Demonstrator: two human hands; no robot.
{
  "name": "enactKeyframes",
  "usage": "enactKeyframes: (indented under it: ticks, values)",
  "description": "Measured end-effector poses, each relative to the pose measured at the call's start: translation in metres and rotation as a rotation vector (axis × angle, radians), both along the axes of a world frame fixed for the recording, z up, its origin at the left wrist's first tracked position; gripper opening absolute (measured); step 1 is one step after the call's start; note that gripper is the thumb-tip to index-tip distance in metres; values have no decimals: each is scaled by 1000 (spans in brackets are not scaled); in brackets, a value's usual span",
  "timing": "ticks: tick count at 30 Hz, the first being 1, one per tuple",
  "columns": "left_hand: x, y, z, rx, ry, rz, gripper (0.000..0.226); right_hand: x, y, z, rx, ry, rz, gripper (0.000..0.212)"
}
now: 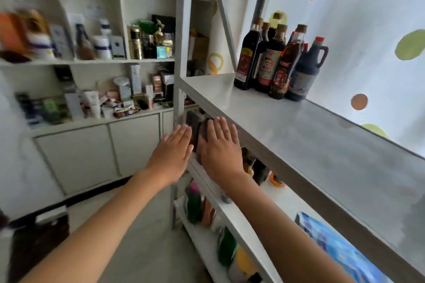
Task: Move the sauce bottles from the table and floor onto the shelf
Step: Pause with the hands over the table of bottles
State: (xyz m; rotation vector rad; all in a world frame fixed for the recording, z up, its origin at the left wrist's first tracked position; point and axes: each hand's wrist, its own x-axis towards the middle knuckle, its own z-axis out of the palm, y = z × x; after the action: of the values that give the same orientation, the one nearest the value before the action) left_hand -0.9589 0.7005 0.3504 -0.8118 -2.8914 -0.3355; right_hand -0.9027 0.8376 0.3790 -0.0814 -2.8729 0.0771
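Several dark sauce bottles (273, 62) stand upright in a cluster at the far end of the grey metal shelf (310, 135), beside a dark jug with a handle (305, 73). My left hand (173, 156) and my right hand (219, 147) are stretched out flat, fingers straight, in front of the shelf's front edge, a little below its top board. Neither hand holds anything. Dark blurred items (197, 131) on the level below sit just behind my fingers.
Lower shelf levels hold a green bottle (194, 204), other bottles and a blue patterned packet (340, 248). A white wall cabinet (96, 89) crowded with boxes and jars fills the left. A dark box (39, 241) sits on the floor at lower left.
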Motion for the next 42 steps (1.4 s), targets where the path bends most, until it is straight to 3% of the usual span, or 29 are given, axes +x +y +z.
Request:
enactKeyframes:
  ticks: [9, 14, 31, 42]
  values:
    - [170, -125, -64, 97, -82, 490, 57, 101, -126, -91, -248, -120, 440, 60]
    - [264, -203, -95, 303, -186, 775, 56, 164, -200, -121, -357, -226, 595, 63]
    - [607, -444, -135, 517, 51, 1406, 53, 457, -494, -146, -327, -377, 1227, 62]
    - [764, -561, -147, 626, 171, 1730, 52, 583, -644, -162, -403, -594, 1443, 61]
